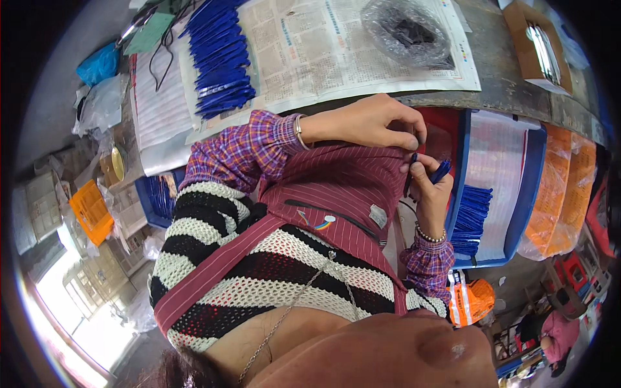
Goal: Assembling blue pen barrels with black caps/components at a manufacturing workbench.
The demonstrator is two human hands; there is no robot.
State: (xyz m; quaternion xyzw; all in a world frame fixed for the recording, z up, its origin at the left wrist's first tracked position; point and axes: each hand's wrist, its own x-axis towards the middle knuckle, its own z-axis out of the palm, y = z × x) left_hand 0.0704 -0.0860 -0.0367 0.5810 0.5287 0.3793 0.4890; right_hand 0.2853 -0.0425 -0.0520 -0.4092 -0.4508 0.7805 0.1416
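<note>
Over the maroon striped apron point(343, 174), my two hands meet near the table edge. My right hand point(432, 194) is closed around several slim dark-blue pieces point(441, 171), which stick out past its fingers. A small dark tip shows at its thumb and index finger. Just above, my left hand point(372, 123) bends its fingers toward its thumb in a pinch; whatever lies between them is too small to make out. Beside my right hand is a blue tray point(534, 174) with a stack of similar blue pieces point(472, 220) in it.
A long pile of blue pieces point(223, 61) lies on newspaper point(304, 48) on the table. A clear plastic bag point(381, 29) with dark contents sits at the far side. Farther right are a cardboard box point(521, 39) and orange crates point(572, 194). Another person point(561, 333) is at lower right.
</note>
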